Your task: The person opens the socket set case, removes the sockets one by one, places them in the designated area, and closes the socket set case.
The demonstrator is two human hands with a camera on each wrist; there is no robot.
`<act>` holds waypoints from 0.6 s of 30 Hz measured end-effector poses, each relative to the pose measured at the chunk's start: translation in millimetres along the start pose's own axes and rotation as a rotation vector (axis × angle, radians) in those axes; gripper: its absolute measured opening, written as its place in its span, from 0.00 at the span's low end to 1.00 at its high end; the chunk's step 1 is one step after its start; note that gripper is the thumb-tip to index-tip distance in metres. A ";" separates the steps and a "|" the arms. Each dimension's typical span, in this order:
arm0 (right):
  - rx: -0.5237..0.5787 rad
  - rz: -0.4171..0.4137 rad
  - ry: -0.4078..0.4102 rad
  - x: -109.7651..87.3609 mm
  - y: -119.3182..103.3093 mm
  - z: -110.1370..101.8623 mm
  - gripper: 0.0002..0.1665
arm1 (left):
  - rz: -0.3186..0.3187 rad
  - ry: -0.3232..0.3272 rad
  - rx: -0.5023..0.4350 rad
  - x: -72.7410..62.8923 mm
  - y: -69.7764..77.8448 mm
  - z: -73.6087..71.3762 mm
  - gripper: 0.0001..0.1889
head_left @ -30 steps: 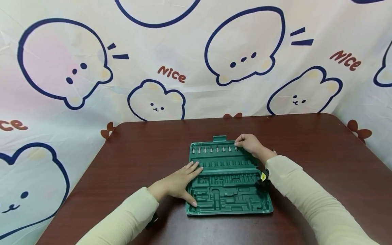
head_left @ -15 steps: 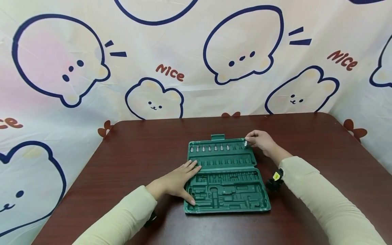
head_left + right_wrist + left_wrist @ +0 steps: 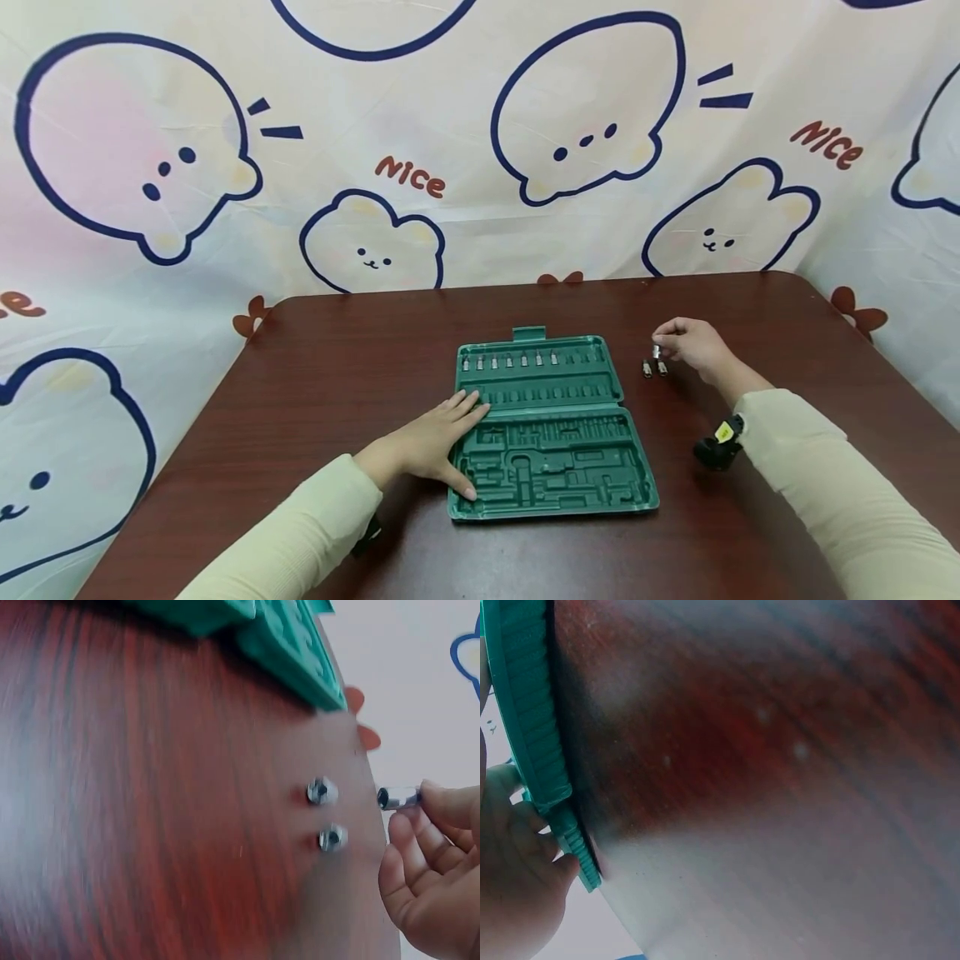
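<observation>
A green plastic tool case [image 3: 555, 479] lies open and flat on the table, with a row of small silver sockets [image 3: 509, 361] along the left part of its far half. My left hand [image 3: 426, 442] rests on the case's left edge, fingers spread; in the left wrist view the hand [image 3: 517, 870] is at the case's side. Right of the case, my right hand [image 3: 697, 348] pinches one silver socket [image 3: 399, 797] between thumb and fingers, held above the table. Below it two more sockets stand on the wood, a left one [image 3: 322, 790] and a right one [image 3: 331, 838].
The dark reddish-brown wooden table [image 3: 360, 358] spreads around the case. Behind it hangs a pale cloth [image 3: 480, 242] with cartoon bears. The case's latch tab [image 3: 528, 333] sticks out at the far edge.
My right hand has lifted a socket from the right end of the row and carried it rightward, out over the table near two standing sockets. The left hand stays on the case.
</observation>
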State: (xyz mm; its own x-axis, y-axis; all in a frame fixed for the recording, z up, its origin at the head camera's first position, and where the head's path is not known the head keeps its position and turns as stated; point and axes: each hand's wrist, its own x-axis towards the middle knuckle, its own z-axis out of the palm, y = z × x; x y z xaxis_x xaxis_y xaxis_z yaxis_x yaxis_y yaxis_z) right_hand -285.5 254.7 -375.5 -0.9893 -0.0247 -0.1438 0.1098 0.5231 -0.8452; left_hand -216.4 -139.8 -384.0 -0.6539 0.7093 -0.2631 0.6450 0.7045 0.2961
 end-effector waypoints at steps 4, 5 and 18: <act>-0.083 0.015 0.026 -3.2 9.6 -7.9 0.17 | -0.002 -0.002 0.000 0.1 0.7 -0.4 0.57; -0.100 0.020 0.031 -3.5 11.7 -9.1 0.16 | -0.002 -0.002 0.000 -0.1 1.0 -0.9 0.57; -0.270 -0.010 0.018 -0.7 23.7 -9.0 0.11 | -0.001 -0.001 0.003 -0.8 0.8 -0.6 0.57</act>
State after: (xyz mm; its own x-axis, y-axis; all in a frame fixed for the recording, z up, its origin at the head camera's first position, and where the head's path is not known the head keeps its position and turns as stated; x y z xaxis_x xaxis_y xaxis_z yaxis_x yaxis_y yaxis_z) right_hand -283.1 274.7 -390.8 -0.9921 -0.0174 -0.1245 0.0723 0.7310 -0.6786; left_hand -215.6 -139.8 -383.0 -0.6545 0.7083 -0.2643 0.6454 0.7056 0.2925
